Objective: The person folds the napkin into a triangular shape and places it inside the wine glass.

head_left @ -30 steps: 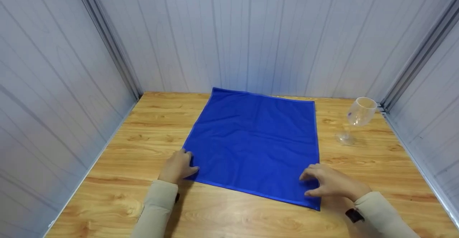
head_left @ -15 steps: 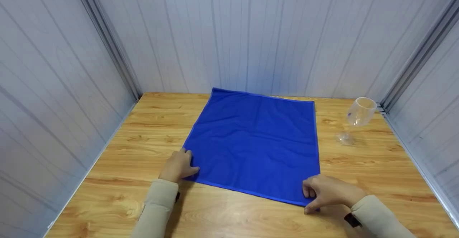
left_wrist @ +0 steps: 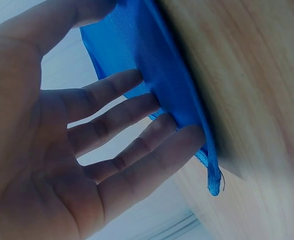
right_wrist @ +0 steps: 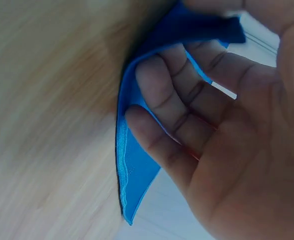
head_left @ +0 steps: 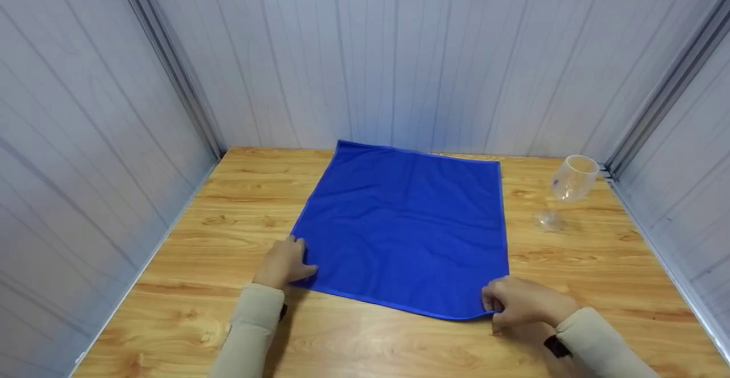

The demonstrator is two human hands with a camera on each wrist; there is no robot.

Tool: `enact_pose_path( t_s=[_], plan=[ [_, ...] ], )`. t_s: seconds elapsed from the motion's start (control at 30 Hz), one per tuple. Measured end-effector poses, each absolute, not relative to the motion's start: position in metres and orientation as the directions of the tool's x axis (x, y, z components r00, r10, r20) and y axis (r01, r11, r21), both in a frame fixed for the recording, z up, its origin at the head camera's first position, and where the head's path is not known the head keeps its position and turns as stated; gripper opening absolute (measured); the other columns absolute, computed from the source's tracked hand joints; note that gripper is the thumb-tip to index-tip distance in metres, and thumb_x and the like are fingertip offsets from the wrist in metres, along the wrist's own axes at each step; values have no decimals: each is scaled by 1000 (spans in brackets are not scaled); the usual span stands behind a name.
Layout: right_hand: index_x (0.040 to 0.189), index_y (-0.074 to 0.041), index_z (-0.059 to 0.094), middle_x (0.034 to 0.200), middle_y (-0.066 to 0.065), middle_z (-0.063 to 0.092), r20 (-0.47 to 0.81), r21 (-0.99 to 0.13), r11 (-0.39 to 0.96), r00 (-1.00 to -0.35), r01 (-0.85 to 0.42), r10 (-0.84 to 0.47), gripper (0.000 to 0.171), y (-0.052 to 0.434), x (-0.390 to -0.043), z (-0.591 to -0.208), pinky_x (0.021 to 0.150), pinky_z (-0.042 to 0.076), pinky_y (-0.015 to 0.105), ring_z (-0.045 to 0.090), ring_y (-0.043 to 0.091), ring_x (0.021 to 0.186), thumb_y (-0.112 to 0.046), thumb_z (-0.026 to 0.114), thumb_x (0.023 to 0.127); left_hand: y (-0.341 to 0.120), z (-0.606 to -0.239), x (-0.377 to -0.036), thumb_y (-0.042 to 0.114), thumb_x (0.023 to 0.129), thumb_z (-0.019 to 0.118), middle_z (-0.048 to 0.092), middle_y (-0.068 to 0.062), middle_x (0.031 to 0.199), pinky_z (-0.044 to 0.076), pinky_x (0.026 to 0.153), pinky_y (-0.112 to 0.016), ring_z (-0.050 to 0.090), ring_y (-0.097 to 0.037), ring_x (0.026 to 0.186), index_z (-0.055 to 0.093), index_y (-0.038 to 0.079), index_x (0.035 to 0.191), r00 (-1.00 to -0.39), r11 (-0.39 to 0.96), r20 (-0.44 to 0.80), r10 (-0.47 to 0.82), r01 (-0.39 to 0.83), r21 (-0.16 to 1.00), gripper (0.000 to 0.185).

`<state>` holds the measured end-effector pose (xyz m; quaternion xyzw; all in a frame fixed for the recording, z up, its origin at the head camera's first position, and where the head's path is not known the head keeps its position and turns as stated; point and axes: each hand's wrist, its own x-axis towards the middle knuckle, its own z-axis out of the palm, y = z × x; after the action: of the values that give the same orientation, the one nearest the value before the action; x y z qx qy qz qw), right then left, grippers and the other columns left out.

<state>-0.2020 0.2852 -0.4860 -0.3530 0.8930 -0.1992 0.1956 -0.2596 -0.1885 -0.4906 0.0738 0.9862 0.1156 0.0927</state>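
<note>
A square blue cloth (head_left: 405, 230) with a stitched hem lies spread on the wooden table, lightly wrinkled. At its near left corner my left hand (head_left: 283, 262) rests with fingertips on the fabric. In the left wrist view those fingers (left_wrist: 132, 107) are nearly straight and spread over the cloth (left_wrist: 152, 55). My right hand (head_left: 524, 303) pinches the near right corner between thumb and fingers. The right wrist view has that edge of the cloth (right_wrist: 132, 150) curving up off the table, the thumb partly cut off at the top and the other fingers (right_wrist: 159, 85) curled behind the fabric.
A clear stemmed wine glass (head_left: 573, 178) stands to the right of the cloth, near the back right corner of the table (head_left: 188, 264). Pale panelled walls (head_left: 422, 59) close in the back and both sides.
My right hand has moved slightly toward the near right corner, closed its thumb and fingers on it and raised that edge a little. My left hand has stayed in place.
</note>
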Motion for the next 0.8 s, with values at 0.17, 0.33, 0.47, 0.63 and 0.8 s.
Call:
enact_pose_path(
  t_s=[0.17, 0.33, 0.47, 0.63, 0.8],
  plan=[
    [82, -15, 67, 76, -12, 54, -183, -487, 668, -682, -563, -708, 12, 286, -210, -486, 60, 42, 25, 45, 4, 68, -4, 69, 78, -189, -491, -259, 35, 84, 80, 59, -26, 115, 50, 91, -55, 59, -43, 106, 62, -7, 116, -976, 961, -141, 168, 130, 246, 57],
    [89, -16, 66, 83, -11, 58, -112, -465, 666, -707, -584, -698, 13, 285, -218, -485, 64, 46, 29, 51, 7, 74, -3, 64, 86, -189, -491, -259, 34, 83, 81, 60, -24, 108, 52, 87, -54, 60, -42, 101, 63, -6, 110, -976, 959, -127, 176, 141, 244, 51],
    [93, -16, 65, 87, -7, 63, 34, -423, 627, -703, -654, -711, 15, 282, -223, -484, 68, 50, 33, 57, 9, 79, -1, 62, 90, -190, -489, -259, 33, 83, 80, 60, -27, 113, 50, 90, -54, 60, -45, 105, 62, -8, 114, -975, 959, -126, 185, 151, 241, 55],
    [95, -11, 67, 90, 0, 69, 177, -382, 600, -693, -703, -699, 11, 274, -233, -486, 68, 53, 33, 61, 11, 81, -1, 65, 91, -190, -488, -259, 33, 84, 80, 59, -30, 119, 48, 94, -55, 58, -48, 109, 60, -10, 120, -973, 960, -144, 182, 143, 242, 59],
    [95, -9, 70, 90, 3, 70, 263, -339, 615, -700, -712, -664, 9, 268, -245, -491, 68, 53, 36, 63, 15, 80, -2, 69, 89, -189, -489, -260, 34, 83, 81, 59, -27, 117, 49, 93, -55, 58, -45, 108, 62, -8, 118, -973, 958, -155, 170, 126, 256, 57]
  ],
)
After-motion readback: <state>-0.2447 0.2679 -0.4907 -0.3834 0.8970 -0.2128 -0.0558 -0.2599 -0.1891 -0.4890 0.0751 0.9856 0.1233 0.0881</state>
